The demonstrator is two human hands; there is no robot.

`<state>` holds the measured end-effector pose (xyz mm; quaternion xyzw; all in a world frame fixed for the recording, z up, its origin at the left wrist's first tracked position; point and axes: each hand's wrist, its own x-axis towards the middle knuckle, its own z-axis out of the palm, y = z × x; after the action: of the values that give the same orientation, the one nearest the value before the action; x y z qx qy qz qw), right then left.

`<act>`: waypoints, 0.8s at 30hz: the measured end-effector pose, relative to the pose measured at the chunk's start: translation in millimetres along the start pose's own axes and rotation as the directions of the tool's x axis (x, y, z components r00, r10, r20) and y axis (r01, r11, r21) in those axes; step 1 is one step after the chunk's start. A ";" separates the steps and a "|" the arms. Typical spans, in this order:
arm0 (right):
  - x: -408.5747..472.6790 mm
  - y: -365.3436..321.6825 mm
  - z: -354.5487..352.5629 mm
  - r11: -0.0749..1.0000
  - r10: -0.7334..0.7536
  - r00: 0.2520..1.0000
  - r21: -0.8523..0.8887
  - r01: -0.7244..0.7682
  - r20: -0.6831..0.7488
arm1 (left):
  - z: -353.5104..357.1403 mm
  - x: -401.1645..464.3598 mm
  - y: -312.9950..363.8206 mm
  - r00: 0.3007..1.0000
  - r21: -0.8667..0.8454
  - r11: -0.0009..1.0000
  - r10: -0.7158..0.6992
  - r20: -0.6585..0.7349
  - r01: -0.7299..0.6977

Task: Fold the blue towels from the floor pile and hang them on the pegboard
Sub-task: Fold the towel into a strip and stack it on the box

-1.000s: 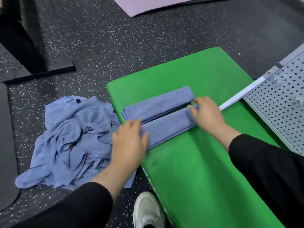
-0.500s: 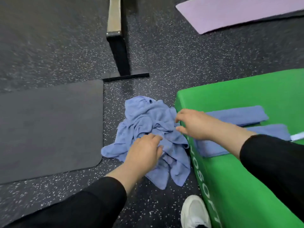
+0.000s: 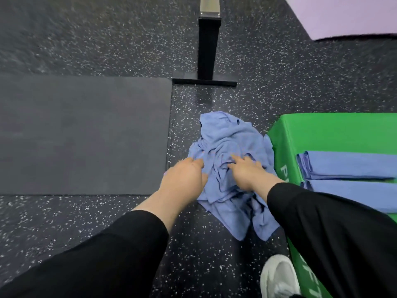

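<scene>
Head view: I see the pile of blue towels (image 3: 227,160) crumpled on the speckled floor (image 3: 107,46), near frame centre, touching the near-left corner of the green block (image 3: 322,130). Left hand (image 3: 182,179) sits on the pile's 9 o'clock edge, fingers curled into the cloth (looks like a grip, fingertips are buried so I can't confirm how much it holds). Right hand (image 3: 247,171) lies on top of the pile toward 3 o'clock, fingers extended and spread, pressing flat on the fabric. Both forearms come in from 6 o'clock in black sleeves (image 3: 322,222). Two folded towels (image 3: 348,164) lie side by side on the block's top, at 3 o'clock from the pile, the nearer one partly hidden by the right sleeve. Dark mat (image 3: 86,134) lies at 9 o'clock, just beside the pile. Black post with flat base (image 3: 207,61) stands at 12 o'clock. Lilac mat (image 3: 348,16) at 1 o'clock, well apart. White shoe (image 3: 279,276) at 5 o'clock, against the block's side.
</scene>
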<state>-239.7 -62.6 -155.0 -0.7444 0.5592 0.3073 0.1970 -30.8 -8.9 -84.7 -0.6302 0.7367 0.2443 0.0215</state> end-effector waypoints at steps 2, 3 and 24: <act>5.5 -3.3 7.2 0.999 0.036 0.999 -0.025 -0.037 -0.037 | 3.1 1.3 3.4 1.000 -0.031 1.000 -0.005 0.013 0.006; 8.3 -3.3 9.4 0.999 0.047 0.996 -0.007 -0.048 -0.073 | 3.2 1.6 6.1 1.000 -0.030 1.000 0.003 0.022 -0.002; -253.9 -15.3 -190.8 0.485 0.363 0.570 0.671 0.560 -0.737 | -179.9 -121.0 102.1 0.960 -0.649 0.754 -0.099 -0.262 -0.100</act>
<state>-227.0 1.1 156.2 -0.6228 0.6024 -0.4118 0.2822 -52.2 41.4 148.7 -0.6252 0.5995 0.3955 -0.3053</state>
